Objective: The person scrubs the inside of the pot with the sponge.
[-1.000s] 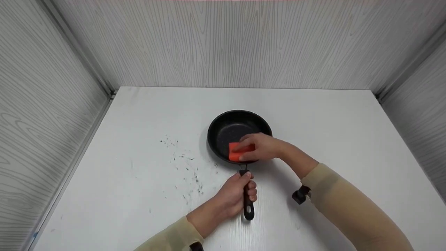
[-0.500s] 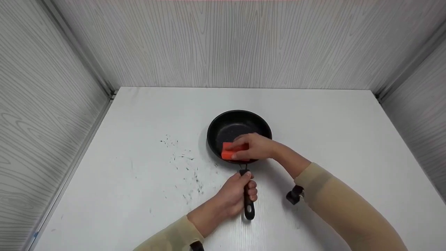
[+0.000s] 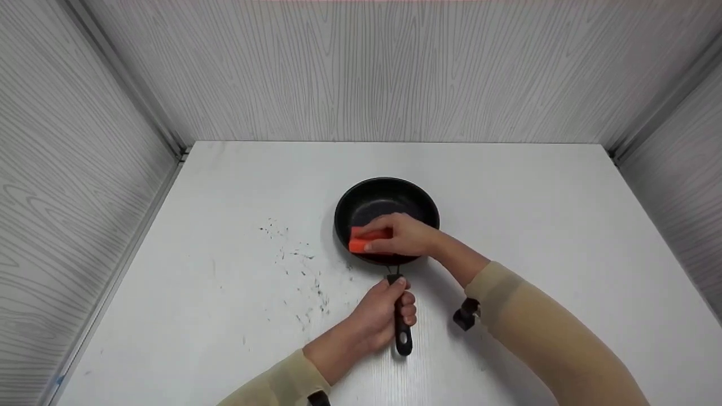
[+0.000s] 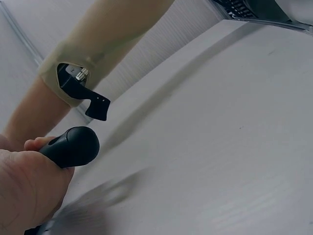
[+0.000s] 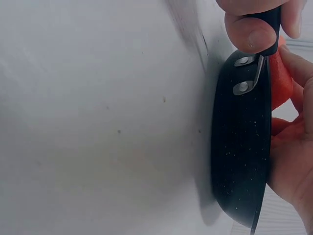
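A black frying pan (image 3: 378, 203) stands near the middle of the white table, its handle (image 3: 403, 338) toward the person. My left hand (image 3: 377, 316) grips that handle, thumb along the top. In the left wrist view the handle's rounded end (image 4: 80, 147) sticks out of the fist. Inside the pan, at its near left part, my right hand (image 3: 403, 234) pinches an orange-red sponge (image 3: 358, 242) between thumb and fingers. From the right wrist view, the pan's speckled outer wall (image 5: 239, 147) and riveted handle bracket show, with the sponge (image 5: 279, 81) partly hidden behind the rim.
Dark specks and smears (image 3: 310, 276) mark the white table (image 3: 536, 225) left of the pan. Grey wood-grain panels (image 3: 366, 67) enclose the back and both sides. A black camera mount (image 3: 466, 314) hangs from the right sleeve.
My right hand has slid the sponge leftward across the near part of the pan. The left hand keeps its grip on the handle, and the pan has hardly shifted.
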Motion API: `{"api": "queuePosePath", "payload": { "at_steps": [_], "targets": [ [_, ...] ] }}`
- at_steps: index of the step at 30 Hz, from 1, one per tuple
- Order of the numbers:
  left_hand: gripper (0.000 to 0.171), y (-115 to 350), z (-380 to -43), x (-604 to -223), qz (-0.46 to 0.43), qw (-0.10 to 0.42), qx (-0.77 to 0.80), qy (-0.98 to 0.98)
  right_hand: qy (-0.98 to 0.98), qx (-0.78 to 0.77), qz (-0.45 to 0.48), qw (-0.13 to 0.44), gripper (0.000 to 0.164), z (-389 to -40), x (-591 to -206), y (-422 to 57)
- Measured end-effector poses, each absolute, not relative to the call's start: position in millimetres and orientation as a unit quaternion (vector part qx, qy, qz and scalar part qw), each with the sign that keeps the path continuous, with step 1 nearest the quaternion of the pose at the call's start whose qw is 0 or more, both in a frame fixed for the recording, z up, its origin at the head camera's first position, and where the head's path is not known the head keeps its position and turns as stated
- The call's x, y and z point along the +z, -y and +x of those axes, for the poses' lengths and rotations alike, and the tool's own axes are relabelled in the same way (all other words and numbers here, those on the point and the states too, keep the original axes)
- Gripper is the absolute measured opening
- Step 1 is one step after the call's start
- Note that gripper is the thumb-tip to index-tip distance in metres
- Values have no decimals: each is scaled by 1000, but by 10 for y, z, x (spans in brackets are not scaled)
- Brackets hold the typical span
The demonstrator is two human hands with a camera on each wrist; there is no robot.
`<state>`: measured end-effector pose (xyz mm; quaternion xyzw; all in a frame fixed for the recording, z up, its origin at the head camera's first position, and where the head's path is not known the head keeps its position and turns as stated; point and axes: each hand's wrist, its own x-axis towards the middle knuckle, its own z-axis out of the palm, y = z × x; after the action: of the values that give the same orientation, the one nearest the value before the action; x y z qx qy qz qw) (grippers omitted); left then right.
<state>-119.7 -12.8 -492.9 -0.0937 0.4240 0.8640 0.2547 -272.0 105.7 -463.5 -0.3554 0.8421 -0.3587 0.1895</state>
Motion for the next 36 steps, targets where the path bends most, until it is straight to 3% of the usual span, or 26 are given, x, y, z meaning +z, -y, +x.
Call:
{"api": "queuePosePath", "payload": {
  "at_steps": [20, 36],
  "targets": [
    [15, 142, -1206, -4953, -87, 249, 872, -412, -850, -355, -368, 129, 46, -2826, -4722, -860],
    [14, 137, -1206, -4935, -90, 248, 870, -416, -870, -307, -366, 120, 48, -2908, -4693, -779]
  ]
}}
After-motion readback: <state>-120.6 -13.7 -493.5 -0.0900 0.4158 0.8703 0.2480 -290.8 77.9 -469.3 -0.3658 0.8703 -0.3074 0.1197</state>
